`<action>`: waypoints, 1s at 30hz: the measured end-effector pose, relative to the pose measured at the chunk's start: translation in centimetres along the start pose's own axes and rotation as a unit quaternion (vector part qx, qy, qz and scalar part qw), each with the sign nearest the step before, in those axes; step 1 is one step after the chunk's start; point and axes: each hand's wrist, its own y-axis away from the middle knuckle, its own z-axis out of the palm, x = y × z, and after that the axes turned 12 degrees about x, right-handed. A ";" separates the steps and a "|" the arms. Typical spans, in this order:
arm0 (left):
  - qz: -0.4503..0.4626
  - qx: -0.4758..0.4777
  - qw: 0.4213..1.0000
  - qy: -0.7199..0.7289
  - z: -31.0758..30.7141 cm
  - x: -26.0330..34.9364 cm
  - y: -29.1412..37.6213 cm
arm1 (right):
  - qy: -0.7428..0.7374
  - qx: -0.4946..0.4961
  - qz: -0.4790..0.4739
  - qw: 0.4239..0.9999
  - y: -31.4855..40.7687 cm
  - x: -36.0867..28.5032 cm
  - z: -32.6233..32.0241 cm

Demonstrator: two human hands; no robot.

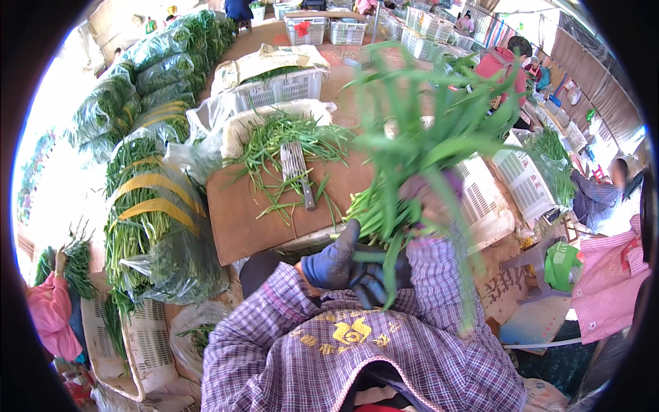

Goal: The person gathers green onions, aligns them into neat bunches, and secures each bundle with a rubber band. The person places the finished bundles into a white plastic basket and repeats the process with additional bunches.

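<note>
My right hand (432,198), in a purplish glove, is shut on a bunch of long-leaved greens (427,129) that look like garlic chives. Their leaves fan upward, blurred, and the pale stem ends (370,213) point left. Just below those ends is my left hand (355,268) in a blue work glove, thumb raised and apart from the fingers. A leaf hangs partly across it. On the brown board (247,221) before me lies a wide, slotted metal tool with a dark handle (308,195). Loose green trimmings (288,134) are heaped around its far end.
Bagged greens (149,216) stand close on the left, with more bags stacked behind. White plastic crates (278,87) are ahead, and another crate (479,195) is at right. One person (54,314) is at far left; others sit at right, including one in red (497,69).
</note>
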 end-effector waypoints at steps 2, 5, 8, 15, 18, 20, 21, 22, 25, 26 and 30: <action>0.120 -0.052 0.990 0.050 -0.7 -0.3 -0.8 | 0.046 -0.141 -0.110 0.983 0.5 0.8 2.6; 0.112 0.037 0.993 0.025 -1.8 0.2 -0.2 | 0.083 -0.395 -0.138 0.904 2.2 1.5 5.5; 0.111 0.128 0.985 -0.033 -2.8 0.5 1.0 | 0.245 -0.579 -0.016 0.777 4.9 1.5 7.1; 0.195 0.156 0.968 -0.011 -4.0 1.1 1.7 | 0.048 -0.542 0.002 0.839 5.8 2.9 6.5; 0.268 0.189 0.943 -0.051 -4.5 1.6 2.2 | -0.052 -0.504 0.037 0.861 4.6 1.7 4.1; 0.285 0.187 0.939 -0.052 -4.7 1.6 2.7 | -0.094 -0.453 0.070 0.884 3.6 0.2 1.5; 0.282 0.205 0.936 -0.042 -4.8 1.5 2.8 | -0.170 -0.375 0.092 0.907 3.4 -0.6 0.2; 0.296 0.219 0.928 -0.064 -5.0 1.5 3.1 | -0.221 -0.290 0.141 0.920 3.5 -1.7 -1.3; 0.338 0.247 0.898 -0.134 -5.2 1.5 3.2 | -0.108 -0.024 0.180 0.977 3.6 -3.5 -4.7; 0.330 0.244 0.902 -0.138 -5.1 1.5 3.2 | -0.005 0.008 0.170 0.985 3.4 -2.8 -5.2; 0.320 0.221 0.904 -0.177 -4.2 1.7 2.7 | 0.152 -0.151 0.192 0.958 5.0 0.4 -4.8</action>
